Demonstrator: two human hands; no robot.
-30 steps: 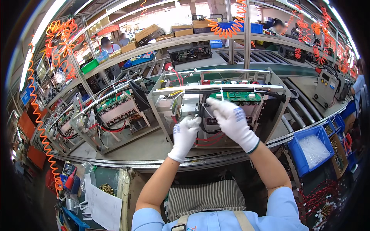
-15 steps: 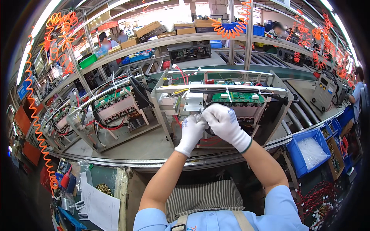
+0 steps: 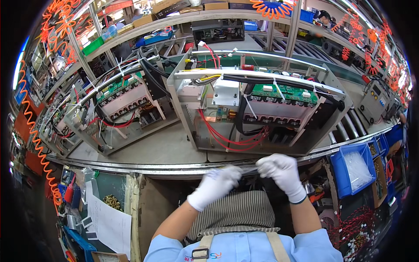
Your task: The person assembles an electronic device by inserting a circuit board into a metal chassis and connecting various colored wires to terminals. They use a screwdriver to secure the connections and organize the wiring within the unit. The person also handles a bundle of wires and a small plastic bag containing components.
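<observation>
Both gloved hands are drawn back in front of the metal bench edge, apart from each other. My left hand (image 3: 218,185), slightly blurred, is closed. My right hand (image 3: 281,172) is closed too, fingertips pinched. Between them stretches a thin pale strip, apparently a cable tie (image 3: 249,168), which both hands seem to hold. Beyond them stands an open metal machine chassis (image 3: 183,114) with a green circuit board (image 3: 288,93), black cables and red wires (image 3: 218,136). White cable ties loop round its black cables, one tail (image 3: 251,107) sticking out.
More open chassis (image 3: 124,109) stand at left. A blue bin (image 3: 342,172) of white cable ties sits at right, above bundled red and black wires (image 3: 358,227). Paper sheets (image 3: 107,227) and brass fasteners (image 3: 112,201) lie at lower left. Rollers (image 3: 349,126) run beyond the chassis.
Both hands have moved from the chassis front back toward my body and spread apart. The red wires and black cable they covered now show. The view has shifted slightly downward.
</observation>
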